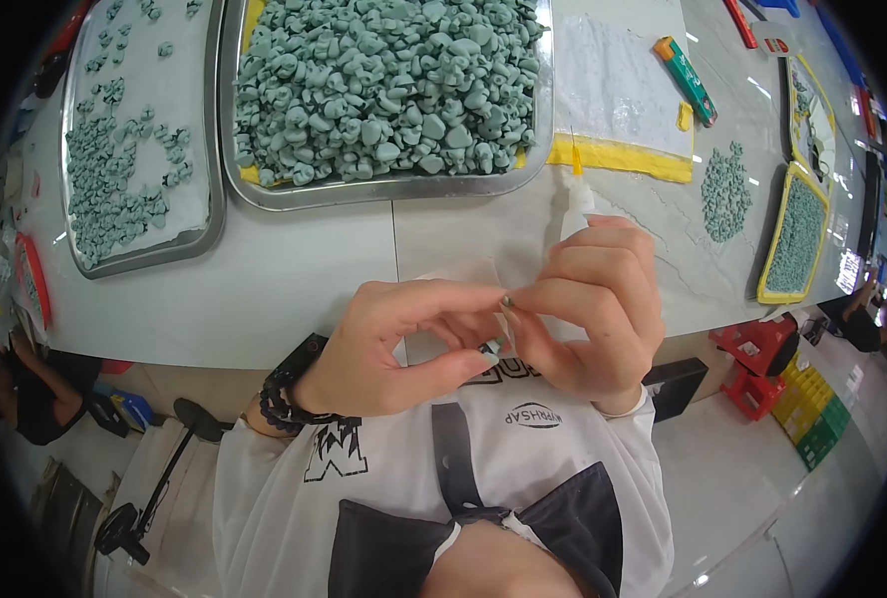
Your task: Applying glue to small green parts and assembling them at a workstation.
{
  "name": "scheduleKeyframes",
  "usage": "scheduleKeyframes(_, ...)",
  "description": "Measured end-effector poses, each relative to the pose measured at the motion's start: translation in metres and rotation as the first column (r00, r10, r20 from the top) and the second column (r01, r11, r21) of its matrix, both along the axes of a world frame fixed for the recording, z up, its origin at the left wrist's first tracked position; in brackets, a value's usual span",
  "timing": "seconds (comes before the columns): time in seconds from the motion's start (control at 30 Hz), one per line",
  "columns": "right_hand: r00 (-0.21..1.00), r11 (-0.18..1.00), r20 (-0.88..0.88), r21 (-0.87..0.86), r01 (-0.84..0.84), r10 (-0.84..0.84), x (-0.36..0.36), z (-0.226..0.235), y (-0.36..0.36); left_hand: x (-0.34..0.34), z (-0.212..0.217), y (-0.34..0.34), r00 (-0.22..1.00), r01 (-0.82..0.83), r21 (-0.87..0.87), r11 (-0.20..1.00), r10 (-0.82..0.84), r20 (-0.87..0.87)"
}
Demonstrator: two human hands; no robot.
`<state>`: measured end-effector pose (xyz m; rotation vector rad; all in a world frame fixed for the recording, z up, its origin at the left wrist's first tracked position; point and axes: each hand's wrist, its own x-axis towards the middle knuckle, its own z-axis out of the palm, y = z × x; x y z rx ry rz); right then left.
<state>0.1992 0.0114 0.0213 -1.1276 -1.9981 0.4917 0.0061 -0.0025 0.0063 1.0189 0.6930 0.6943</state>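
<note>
My left hand (388, 344), with a dark beaded bracelet at its wrist, is closed in a pinch in front of my chest. Between its thumb and fingers sits a small grey-green piece (490, 348), partly dark. My right hand (603, 304) meets it fingertip to fingertip, and a tiny grey-green bit (505, 301) shows where they touch. Tucked in the curled fingers of the right hand is a white squeeze bottle (575, 199) with a yellow needle tip pointing away from me. The palm side of the right hand hides the bottle's lower end.
Beyond my hands stands a metal tray (393, 196) heaped with grey-green pieces. A second tray (154, 261) at left holds small clusters. At right lie a green-orange box (685, 80), a loose pile of bits (726, 194) and a yellow-edged tray (784, 297). The table edge curves before me.
</note>
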Motion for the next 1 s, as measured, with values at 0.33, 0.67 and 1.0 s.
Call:
scheduleKeyframes(0.33,1.000,0.999,0.005,0.033,-0.019,0.019,-0.001,0.000,0.000,-0.002,0.000,-0.001,0.998,-0.034,0.004,0.999,0.033,0.053)
scheduleKeyframes(0.67,0.990,0.996,0.144,0.085,-0.014,0.001,0.003,0.008,-0.002,-0.002,-0.002,0.000,0.998,0.007,0.017,1.000,-0.008,0.062)
scheduleKeyframes(1.0,0.995,0.993,0.065,0.088,-0.075,0.070,0.005,-0.001,0.008,-0.002,0.001,0.002,0.999,0.003,0.049,0.999,-0.005,0.045)
